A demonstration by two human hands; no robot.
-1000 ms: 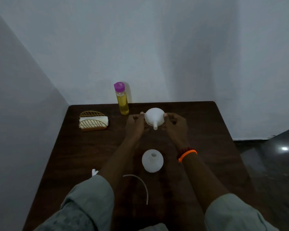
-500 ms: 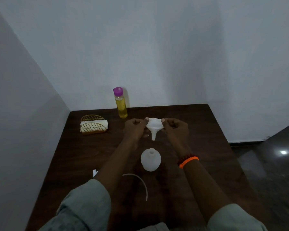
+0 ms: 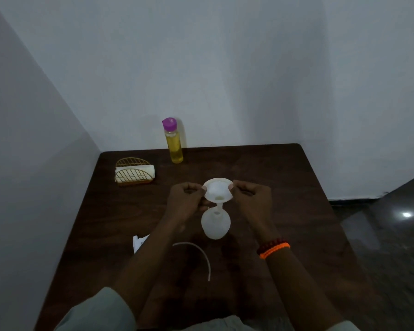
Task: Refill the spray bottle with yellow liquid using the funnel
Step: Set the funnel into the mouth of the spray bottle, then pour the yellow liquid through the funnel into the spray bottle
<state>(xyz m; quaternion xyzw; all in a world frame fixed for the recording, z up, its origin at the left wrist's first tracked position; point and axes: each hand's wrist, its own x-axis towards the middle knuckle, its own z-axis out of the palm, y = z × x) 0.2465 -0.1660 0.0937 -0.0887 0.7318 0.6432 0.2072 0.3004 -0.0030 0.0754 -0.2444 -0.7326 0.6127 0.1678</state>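
Observation:
A white funnel (image 3: pixel 217 190) hangs upright over the open white spray bottle (image 3: pixel 215 223) in the middle of the dark table. Its spout tip sits at the bottle's mouth. My left hand (image 3: pixel 185 198) pinches the funnel's left rim and my right hand (image 3: pixel 251 197) pinches its right rim. A clear bottle of yellow liquid (image 3: pixel 174 141) with a purple cap stands upright at the table's far edge. The spray head (image 3: pixel 139 242) lies left of my left forearm, partly hidden, and its curved white tube (image 3: pixel 200 255) lies on the table between my arms.
A gold wire holder with white napkins (image 3: pixel 134 172) stands at the far left of the wooden table (image 3: pixel 285 187). White walls close in behind and on the left. The table's right edge drops to a dark glossy floor.
Both hands have brought the funnel nearer and lower, from behind the spray bottle to right above its mouth, and turned it upright.

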